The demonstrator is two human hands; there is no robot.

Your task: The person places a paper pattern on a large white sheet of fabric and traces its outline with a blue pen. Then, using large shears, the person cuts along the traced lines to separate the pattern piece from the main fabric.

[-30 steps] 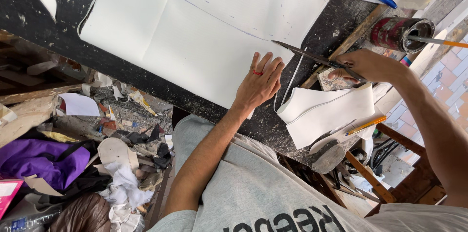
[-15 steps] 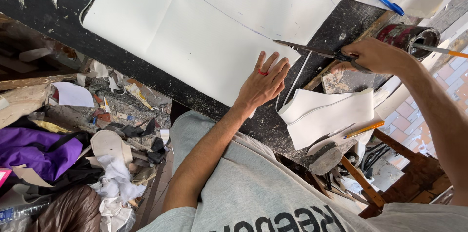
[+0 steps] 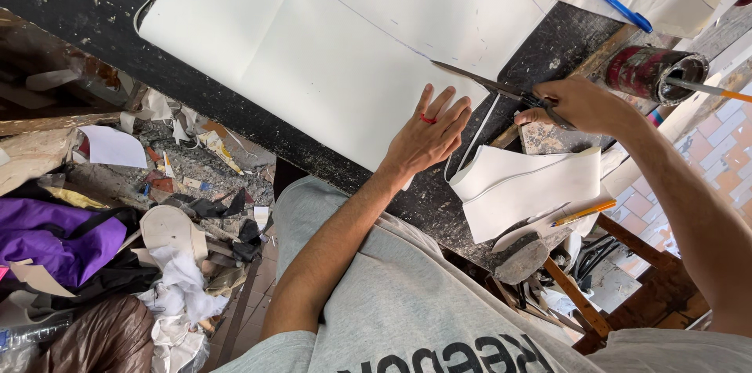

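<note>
Right hand [image 3: 583, 104] grip closed on scissors [image 3: 501, 91], blades at edge of white sheet [image 3: 329, 52] w/ blue pattern lines. Left hand [image 3: 429, 138] flat, fingers spread, pressing sheet on black counter [image 3: 235, 118]. Cut white pieces [image 3: 525, 189] just beside.

My left hand [image 3: 427, 134] lies on a big sheet [image 3: 313, 36] of smooth, matt cream paper. The scissors [image 3: 501, 91] in my right hand [image 3: 580, 105] are dull dark metal. The counter [image 3: 94, 44] is rough, scuffed black; the pen [image 3: 621, 7] is glossy blue plastic.
</note>
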